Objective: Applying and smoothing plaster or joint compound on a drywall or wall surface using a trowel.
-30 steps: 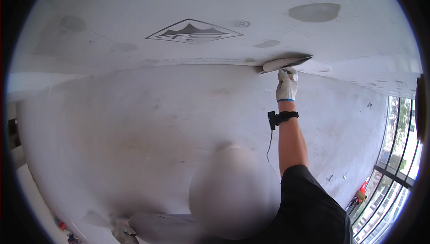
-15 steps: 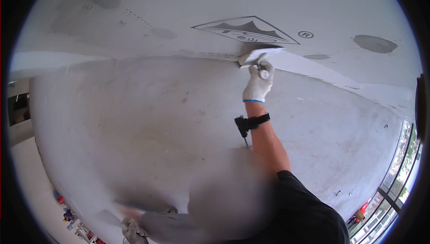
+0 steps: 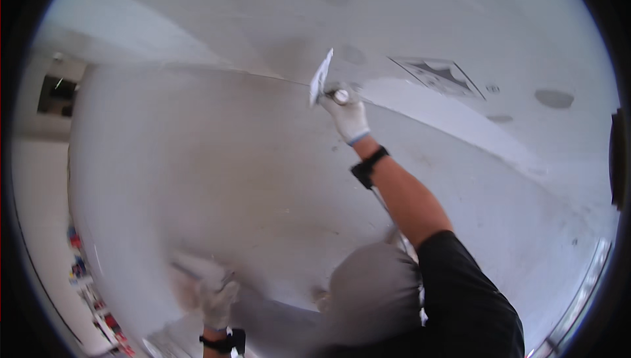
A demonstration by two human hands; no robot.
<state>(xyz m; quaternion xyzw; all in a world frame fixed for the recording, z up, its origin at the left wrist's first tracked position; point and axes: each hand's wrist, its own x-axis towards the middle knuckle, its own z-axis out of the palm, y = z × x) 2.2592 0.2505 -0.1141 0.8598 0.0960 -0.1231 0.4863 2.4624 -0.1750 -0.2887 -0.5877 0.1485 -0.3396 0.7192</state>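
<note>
My right hand, in a white glove with a blue cuff, is raised to the line where the wall meets the ceiling. It grips a putty knife whose wide blade, whitish and seen nearly edge-on, tilts up at the ceiling board; the round handle end pokes out of the fist. Low on the left is my left hand, also gloved, with fingers closed round a flat-bladed tool. Motion blur hides that tool's exact kind. A smooth white band of filler runs along the joint to the right.
The grey ceiling board carries a printed emblem and darker round patches. Below it spreads the grey wall. Small red and blue items line the far lower left. A window stands at the lower right. A grey cap-like shape covers the lower middle.
My right hand has moved left along the joint, and its blade has turned from nearly flat to steeply upright. My left hand has risen. The view has shifted left.
</note>
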